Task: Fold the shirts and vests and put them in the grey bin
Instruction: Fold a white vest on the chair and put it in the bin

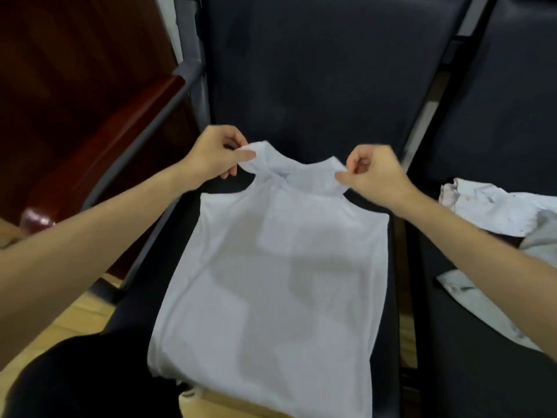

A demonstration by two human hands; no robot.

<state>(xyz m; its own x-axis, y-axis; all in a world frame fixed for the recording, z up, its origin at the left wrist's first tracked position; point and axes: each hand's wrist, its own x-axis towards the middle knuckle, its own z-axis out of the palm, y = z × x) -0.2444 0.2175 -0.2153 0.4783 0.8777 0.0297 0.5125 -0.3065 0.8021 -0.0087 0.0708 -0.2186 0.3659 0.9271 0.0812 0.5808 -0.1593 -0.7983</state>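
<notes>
White vest (pixel 280 267) lies flat on dark chair seat (pixel 301 86). Straps at 12 o'clock are pinched by left hand (pixel 215 153) and right hand (pixel 375 173); should be pulled taut, level before folding.

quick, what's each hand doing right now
Left hand: closed, pinching the left shoulder strap of the white vest.
Right hand: closed, pinching the vest's right shoulder strap.

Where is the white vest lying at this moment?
The white vest lies flat on the middle dark seat, centre of the head view; both hands pinch its shoulder straps.
</notes>
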